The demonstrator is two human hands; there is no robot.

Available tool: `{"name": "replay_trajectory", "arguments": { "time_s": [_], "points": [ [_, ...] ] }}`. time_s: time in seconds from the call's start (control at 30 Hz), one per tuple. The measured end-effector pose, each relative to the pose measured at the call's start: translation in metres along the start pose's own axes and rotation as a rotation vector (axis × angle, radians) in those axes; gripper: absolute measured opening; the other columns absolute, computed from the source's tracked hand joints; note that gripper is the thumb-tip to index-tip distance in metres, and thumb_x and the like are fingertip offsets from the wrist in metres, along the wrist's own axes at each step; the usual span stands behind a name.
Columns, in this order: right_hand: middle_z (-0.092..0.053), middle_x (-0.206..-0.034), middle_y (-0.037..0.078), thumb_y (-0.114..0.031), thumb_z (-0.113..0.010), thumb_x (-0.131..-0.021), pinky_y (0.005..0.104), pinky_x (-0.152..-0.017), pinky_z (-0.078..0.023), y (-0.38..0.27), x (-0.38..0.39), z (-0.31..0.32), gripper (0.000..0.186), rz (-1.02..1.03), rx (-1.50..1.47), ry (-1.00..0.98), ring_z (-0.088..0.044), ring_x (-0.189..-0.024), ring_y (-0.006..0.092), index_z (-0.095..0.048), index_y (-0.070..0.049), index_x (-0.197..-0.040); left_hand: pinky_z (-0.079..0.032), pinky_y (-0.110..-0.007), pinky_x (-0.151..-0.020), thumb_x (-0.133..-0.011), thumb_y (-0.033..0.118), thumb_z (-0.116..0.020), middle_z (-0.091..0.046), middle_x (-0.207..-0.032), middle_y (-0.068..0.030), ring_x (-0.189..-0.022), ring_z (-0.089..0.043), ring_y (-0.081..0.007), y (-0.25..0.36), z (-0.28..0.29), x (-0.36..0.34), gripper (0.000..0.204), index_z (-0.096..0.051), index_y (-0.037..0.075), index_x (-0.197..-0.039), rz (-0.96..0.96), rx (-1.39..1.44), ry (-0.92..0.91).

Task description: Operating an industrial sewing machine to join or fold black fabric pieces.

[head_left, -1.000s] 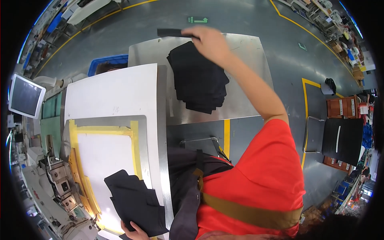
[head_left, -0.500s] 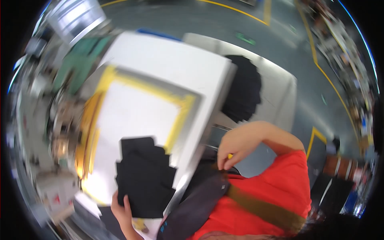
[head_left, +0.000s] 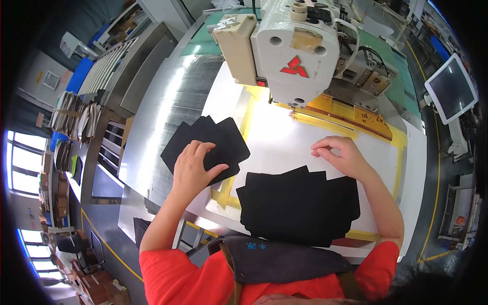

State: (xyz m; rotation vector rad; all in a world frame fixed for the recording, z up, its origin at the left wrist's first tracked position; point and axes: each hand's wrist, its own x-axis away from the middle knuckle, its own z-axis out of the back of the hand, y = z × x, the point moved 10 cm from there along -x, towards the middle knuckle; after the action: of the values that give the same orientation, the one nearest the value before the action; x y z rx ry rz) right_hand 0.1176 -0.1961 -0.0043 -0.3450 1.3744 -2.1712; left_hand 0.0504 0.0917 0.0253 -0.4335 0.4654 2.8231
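Left hand (head_left: 195, 165) lies over the left pile (head_left: 226, 142), fingers spread and curved, thumb stuck out; fingertips look to rest on the top piece, not clamped round it. Right hand (head_left: 341, 156) is over the white sheet (head_left: 284, 147), fingertips bunched to the thumb; nothing visible in the pinch, though a very thin item can't be ruled out.

Progress: looks partway. Black pieces are out in two fanned piles, the left one across the sheet's left edge and onto the metal table (head_left: 162, 117), the right pile (head_left: 300, 208) at the near edge by the apron (head_left: 284, 262). The two sit close but apart. No piece visible under the machine (head_left: 295, 56), so handling there seems not under way. Both piles probably remain to be dealt with; which pieces are finished, if any, can't tell. Count unclear, edges merge.

Materials: pieces flat, thin, matte black, likely cloth or similar; mostly straight edges, some rounded corners, stepped outline from the overlap. Sheet smooth, white, bordered by yellow tape (head_left: 224, 198). Amber strip (head_left: 351, 118) near the machine, glossy, long, narrow. Table brushed metal, bright streak of glare. Machine casing off-white, hard, boxy. Apron dark grey fabric.
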Motion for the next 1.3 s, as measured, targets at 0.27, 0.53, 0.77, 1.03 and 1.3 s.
{"name": "replay_trajectory", "arguments": {
  "time_s": [0.27, 0.53, 0.77, 1.03, 1.3],
  "points": [
    [-0.069, -0.086, 0.007, -0.003, -0.064, -0.088, 0.0252, -0.069, -0.052, 0.015, -0.041, -0.042, 0.011, 0.003, 0.047, -0.102, -0.068, -0.077, 0.0133, -0.069, -0.003, -0.098, -0.048, -0.035, -0.063, -0.076, 0.018, -0.078, -0.054, -0.073, -0.0066, -0.068, -0.058, -0.0246, -0.053, -0.029, 0.009, 0.023, -0.061, 0.005, -0.082, 0.218, 0.161, -0.113],
    [-0.062, -0.074, 0.004, -0.009, -0.071, -0.08, 0.033, -0.057, -0.047, -0.042, -0.046, -0.077, 0.01, 0.604, 0.344, 0.0, -0.059, -0.064, 0.0225, -0.069, -0.01, -0.09, -0.049, -0.034, -0.063, -0.077, 0.016, -0.075, -0.057, -0.083, -0.0029, -0.072, -0.059, -0.0229, 0.018, -0.008, -0.006, 0.015, -0.063, 0.008, -0.082, -0.126, -0.012, -0.086],
    [-0.059, -0.073, 0.003, -0.008, -0.072, -0.08, 0.033, -0.057, -0.047, -0.038, -0.05, -0.075, 0.01, 0.555, 0.351, 0.003, -0.058, -0.063, 0.0218, -0.069, -0.01, -0.089, -0.052, -0.034, -0.07, -0.071, 0.016, -0.079, -0.061, -0.094, -0.0041, -0.084, -0.062, -0.0225, -0.001, -0.023, 0.013, 0.024, -0.066, 0.008, -0.09, -0.061, 0.006, -0.173],
    [-0.061, -0.075, 0.003, -0.008, -0.072, -0.079, 0.0335, -0.058, -0.047, -0.037, -0.049, -0.076, 0.011, 0.566, 0.366, 0.003, -0.06, -0.064, 0.0218, -0.069, -0.011, -0.09, -0.044, -0.042, -0.097, -0.066, 0.03, -0.084, -0.055, -0.125, -0.0096, -0.112, -0.055, -0.0319, -0.066, 0.004, -0.004, 0.063, -0.061, 0.006, -0.119, 0.23, -0.057, 0.103],
    [-0.063, -0.079, 0.004, -0.008, -0.072, -0.078, 0.0329, -0.062, -0.049, -0.033, -0.048, -0.076, 0.016, 0.528, 0.389, -0.018, -0.061, -0.068, 0.0216, -0.069, -0.011, -0.093, -0.05, -0.037, -0.083, -0.075, 0.024, -0.08, -0.063, -0.096, -0.0126, -0.091, -0.062, -0.0279, -0.098, -0.018, -0.02, 0.048, -0.062, 0.003, -0.114, 0.411, 0.23, -0.225]
  ]
}}
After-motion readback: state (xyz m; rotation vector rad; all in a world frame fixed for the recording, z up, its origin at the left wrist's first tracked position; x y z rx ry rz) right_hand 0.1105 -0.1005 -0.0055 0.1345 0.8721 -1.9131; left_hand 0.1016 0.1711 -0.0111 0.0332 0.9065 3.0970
